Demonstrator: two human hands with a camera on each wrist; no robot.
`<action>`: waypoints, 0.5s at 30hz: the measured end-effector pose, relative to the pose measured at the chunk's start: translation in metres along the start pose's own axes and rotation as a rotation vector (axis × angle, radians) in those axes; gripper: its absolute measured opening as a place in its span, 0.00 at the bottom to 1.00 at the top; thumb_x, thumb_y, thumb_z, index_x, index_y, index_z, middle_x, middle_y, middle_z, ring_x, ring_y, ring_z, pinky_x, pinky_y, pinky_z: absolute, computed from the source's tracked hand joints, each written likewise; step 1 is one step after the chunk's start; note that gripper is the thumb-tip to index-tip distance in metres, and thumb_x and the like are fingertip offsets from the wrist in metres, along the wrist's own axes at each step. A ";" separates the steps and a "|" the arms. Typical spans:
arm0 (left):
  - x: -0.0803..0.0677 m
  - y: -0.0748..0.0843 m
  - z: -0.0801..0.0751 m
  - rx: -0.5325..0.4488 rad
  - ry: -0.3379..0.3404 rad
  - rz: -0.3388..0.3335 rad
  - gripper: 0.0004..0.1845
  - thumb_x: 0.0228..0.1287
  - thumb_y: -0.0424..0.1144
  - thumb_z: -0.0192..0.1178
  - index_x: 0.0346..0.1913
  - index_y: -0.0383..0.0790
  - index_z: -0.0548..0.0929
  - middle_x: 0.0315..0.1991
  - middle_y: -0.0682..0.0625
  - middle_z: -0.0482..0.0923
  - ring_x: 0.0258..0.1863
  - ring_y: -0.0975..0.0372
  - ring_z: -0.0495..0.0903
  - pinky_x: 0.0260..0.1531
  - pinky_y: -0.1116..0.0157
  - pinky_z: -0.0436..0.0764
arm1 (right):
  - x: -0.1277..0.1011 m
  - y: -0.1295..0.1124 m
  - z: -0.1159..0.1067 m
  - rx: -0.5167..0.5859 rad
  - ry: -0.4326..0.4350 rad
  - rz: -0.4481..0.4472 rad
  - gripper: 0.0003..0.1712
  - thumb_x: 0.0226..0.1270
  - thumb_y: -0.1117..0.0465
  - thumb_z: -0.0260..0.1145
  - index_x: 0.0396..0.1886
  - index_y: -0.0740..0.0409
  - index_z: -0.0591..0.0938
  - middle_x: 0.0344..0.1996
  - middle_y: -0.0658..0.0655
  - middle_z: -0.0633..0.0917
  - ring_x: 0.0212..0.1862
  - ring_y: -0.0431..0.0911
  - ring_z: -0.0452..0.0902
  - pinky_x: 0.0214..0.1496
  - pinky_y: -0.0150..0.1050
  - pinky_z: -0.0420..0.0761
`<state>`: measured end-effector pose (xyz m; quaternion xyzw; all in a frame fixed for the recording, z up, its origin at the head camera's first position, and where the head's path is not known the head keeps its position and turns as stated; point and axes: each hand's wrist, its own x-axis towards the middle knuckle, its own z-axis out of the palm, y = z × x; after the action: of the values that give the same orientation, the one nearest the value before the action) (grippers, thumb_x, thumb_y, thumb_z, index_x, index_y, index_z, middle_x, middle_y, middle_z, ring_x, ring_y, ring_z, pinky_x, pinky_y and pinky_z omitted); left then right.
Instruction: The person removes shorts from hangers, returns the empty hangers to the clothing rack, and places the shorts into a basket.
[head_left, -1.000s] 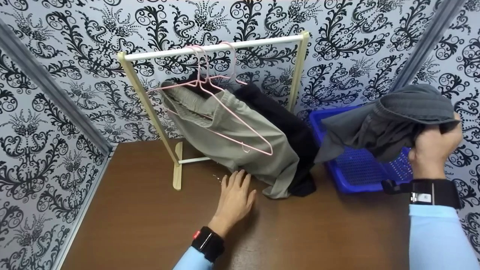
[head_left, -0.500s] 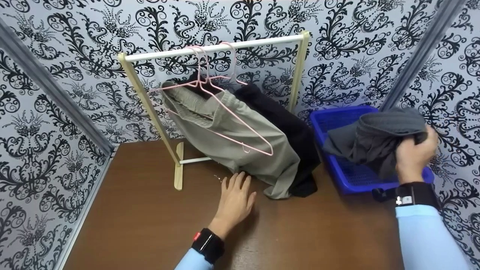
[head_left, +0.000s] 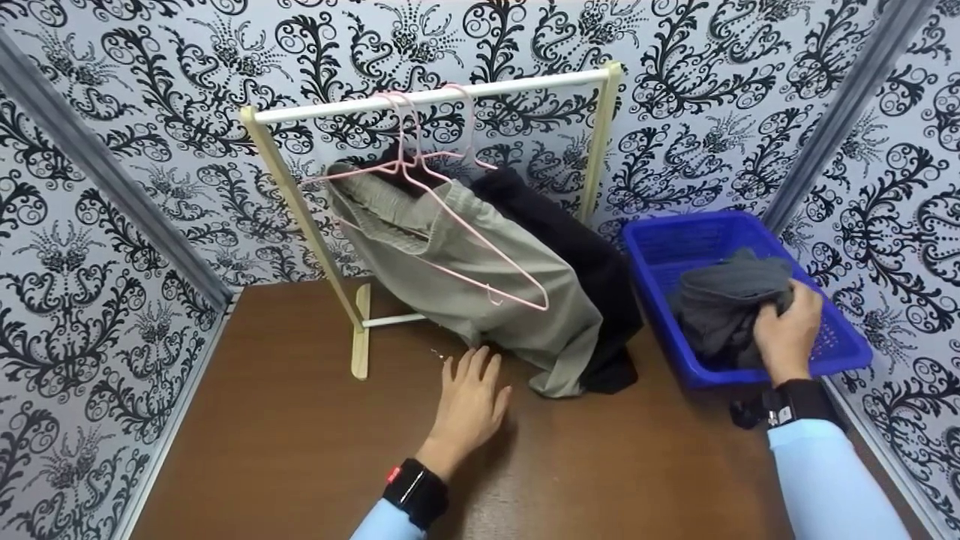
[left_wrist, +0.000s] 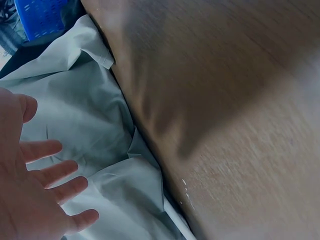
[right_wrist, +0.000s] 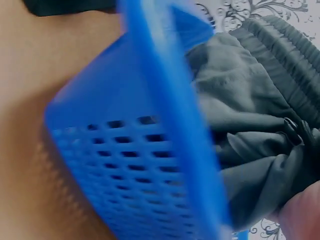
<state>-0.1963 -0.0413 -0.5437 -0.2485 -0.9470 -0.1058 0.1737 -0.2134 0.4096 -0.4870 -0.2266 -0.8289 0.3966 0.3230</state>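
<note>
In the head view my right hand [head_left: 787, 330] grips dark grey elastic-waist pants [head_left: 727, 300], bunched and lowered into the blue plastic basket [head_left: 694, 371]. The right wrist view shows the gathered waistband of these grey pants [right_wrist: 250, 100] beyond the basket's rim [right_wrist: 175, 100]. My left hand [head_left: 469, 401] is over the table with fingers spread, near the lower edge of khaki pants [head_left: 517, 277]. Those hang on a pink hanger [head_left: 487, 232] from the rack. In the left wrist view the left hand [left_wrist: 40, 175] holds nothing.
A small rack with a white rail [head_left: 435, 95] and wooden posts [head_left: 300, 217] stands on the brown table [head_left: 300, 450]. Black pants [head_left: 611, 277] hang behind the khaki ones. Patterned walls [head_left: 690, 135] enclose the table at the back and both sides.
My right hand has moved down and left, carrying the grey pants from above the basket into it. The left hand has stayed in place.
</note>
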 end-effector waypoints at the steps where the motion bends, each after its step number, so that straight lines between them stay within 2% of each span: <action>1: 0.000 0.000 0.000 0.001 0.000 -0.001 0.26 0.73 0.49 0.59 0.67 0.37 0.78 0.67 0.38 0.74 0.68 0.44 0.72 0.67 0.38 0.66 | -0.001 0.002 0.001 -0.018 -0.027 -0.008 0.26 0.68 0.73 0.55 0.65 0.80 0.69 0.61 0.81 0.69 0.65 0.74 0.64 0.74 0.63 0.59; 4: -0.002 -0.001 0.000 0.000 0.016 0.002 0.26 0.73 0.49 0.60 0.66 0.37 0.78 0.67 0.38 0.74 0.68 0.44 0.72 0.66 0.38 0.66 | -0.004 0.009 0.002 -0.098 -0.133 -0.030 0.27 0.68 0.72 0.55 0.64 0.82 0.67 0.59 0.84 0.68 0.64 0.76 0.63 0.71 0.66 0.59; 10: -0.004 -0.002 -0.001 0.005 0.051 0.008 0.26 0.71 0.49 0.61 0.65 0.37 0.80 0.66 0.38 0.76 0.67 0.44 0.73 0.66 0.38 0.66 | -0.006 0.017 -0.001 -0.324 -0.421 -0.091 0.29 0.68 0.66 0.57 0.62 0.84 0.67 0.56 0.89 0.70 0.60 0.82 0.66 0.65 0.71 0.65; 15: -0.006 -0.003 -0.001 0.012 0.044 0.005 0.26 0.71 0.49 0.61 0.65 0.37 0.79 0.66 0.38 0.76 0.66 0.44 0.73 0.66 0.38 0.66 | -0.003 0.013 -0.007 -0.424 -0.615 -0.114 0.34 0.69 0.59 0.62 0.63 0.84 0.66 0.58 0.89 0.70 0.59 0.84 0.66 0.62 0.73 0.67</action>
<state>-0.1927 -0.0472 -0.5454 -0.2473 -0.9430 -0.1054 0.1964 -0.2049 0.4183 -0.4951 -0.1121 -0.9621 0.2472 0.0265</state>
